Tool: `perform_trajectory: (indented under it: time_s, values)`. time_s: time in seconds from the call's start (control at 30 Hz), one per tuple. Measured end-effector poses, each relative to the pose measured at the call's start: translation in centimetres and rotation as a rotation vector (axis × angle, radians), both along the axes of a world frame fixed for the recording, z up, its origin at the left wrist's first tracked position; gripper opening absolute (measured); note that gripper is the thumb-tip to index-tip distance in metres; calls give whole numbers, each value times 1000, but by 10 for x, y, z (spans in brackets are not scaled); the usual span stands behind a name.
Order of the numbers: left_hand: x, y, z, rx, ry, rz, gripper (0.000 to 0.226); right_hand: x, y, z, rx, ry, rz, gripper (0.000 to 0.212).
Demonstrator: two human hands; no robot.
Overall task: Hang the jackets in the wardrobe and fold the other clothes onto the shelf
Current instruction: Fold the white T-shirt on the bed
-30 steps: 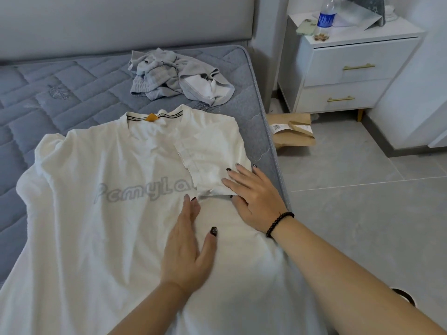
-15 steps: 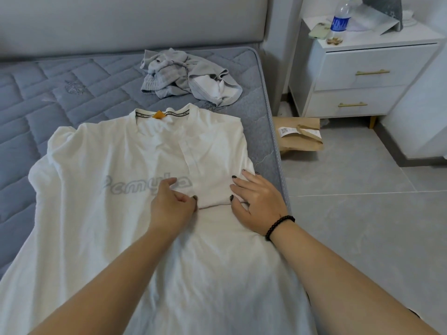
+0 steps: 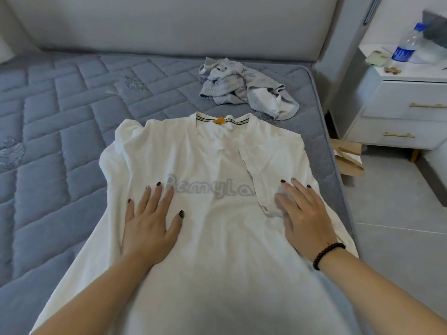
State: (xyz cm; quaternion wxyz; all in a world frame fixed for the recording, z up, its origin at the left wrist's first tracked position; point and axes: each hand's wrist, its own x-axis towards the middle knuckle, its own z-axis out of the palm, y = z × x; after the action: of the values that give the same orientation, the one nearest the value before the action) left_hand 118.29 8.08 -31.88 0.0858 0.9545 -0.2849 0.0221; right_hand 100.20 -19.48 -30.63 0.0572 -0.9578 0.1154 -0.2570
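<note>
A white T-shirt (image 3: pixel 217 238) with grey lettering lies flat on the blue quilted mattress (image 3: pixel 60 141), collar away from me. Its right sleeve is folded inward over the chest. My left hand (image 3: pixel 150 223) rests flat on the shirt's left side, fingers straight and spread. My right hand (image 3: pixel 304 213) presses flat on the right side, its fingertips on the folded sleeve. A crumpled grey garment (image 3: pixel 244 88) lies farther back on the mattress near the headboard.
A white nightstand (image 3: pixel 406 105) with gold handles stands right of the bed, with a water bottle (image 3: pixel 404 49) on top. A brown paper bag (image 3: pixel 348 155) lies on the tiled floor beside the mattress edge. A grey padded headboard (image 3: pixel 169 25) runs behind.
My left hand has left the folded sleeve, moved left and flattened on the shirt's left side. My right hand stays pressing on the sleeve side.
</note>
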Motion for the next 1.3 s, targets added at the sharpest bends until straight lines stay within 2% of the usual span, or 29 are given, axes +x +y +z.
perform_trajectory:
  time_s: [0.07,0.17,0.23,0.33,0.4,0.5,0.53,0.6,0.67,0.77,0.9,0.97,1.1,1.2,1.3]
  values:
    - [1,1,-2,-168,30,53,69,38,34,7,179,41,60,37]
    - [1,2,0,-522,124,239,64,119,86,18,455,192,176,42]
    - [1,7,2,-742,185,336,61,169,112,14,450,261,258,37]
    - [7,10,3,-1046,245,427,58,203,131,-5,279,344,250,42]
    - [15,7,4,-1115,239,506,57,204,131,-20,217,301,204,48]
    - [47,6,12,-1049,257,703,43,204,130,-24,206,274,218,50]
    - [68,8,14,-1031,294,749,35,205,131,-23,213,269,214,51]
    - [109,16,18,-1145,473,837,23,207,132,-24,215,275,213,52]
    - [136,24,20,-1176,575,814,26,203,132,-25,224,276,201,51]
    - [156,37,13,-1138,646,664,44,204,133,-25,201,289,195,52]
    - [171,49,20,-1519,1083,535,33,202,135,-23,136,278,204,56]
    - [178,54,20,-1608,1214,418,24,212,135,-17,163,226,208,50]
    - [184,56,16,-1728,1250,319,17,288,132,16,504,75,123,13]
    - [187,58,12,-1771,1207,367,44,369,137,40,490,5,128,14]
    - [189,61,10,-1777,1161,393,43,435,148,53,396,198,114,23]
